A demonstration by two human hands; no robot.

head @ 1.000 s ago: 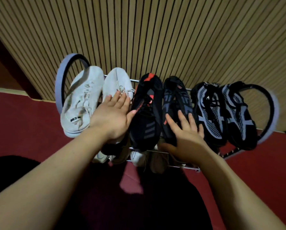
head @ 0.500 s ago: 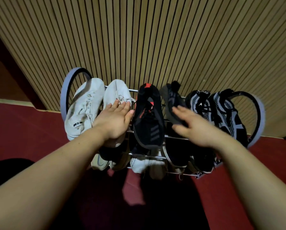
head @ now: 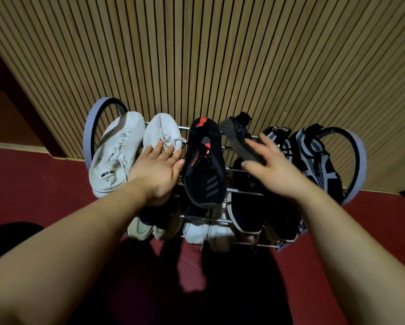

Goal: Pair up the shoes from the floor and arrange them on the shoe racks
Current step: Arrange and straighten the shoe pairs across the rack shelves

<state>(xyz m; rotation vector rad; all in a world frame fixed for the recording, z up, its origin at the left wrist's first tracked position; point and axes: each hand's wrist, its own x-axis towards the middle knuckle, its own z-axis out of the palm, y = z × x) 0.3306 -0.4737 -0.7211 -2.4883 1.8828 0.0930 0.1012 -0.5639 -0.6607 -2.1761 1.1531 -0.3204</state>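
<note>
On the rack's top tier, the left hand lies flat, fingers straight, on a white shoe. The right hand grasps a dark shoe, tilted sole-up above that tier.

One shoe rack with two hooped ends. Along its top tier are six shoes: two white shoes, one black-and-red shoe, one dark shoe and two black-and-white knit shoes. At its front edge at least six lower shoes show; others are hidden. Two hands: left hand, right hand.
</note>
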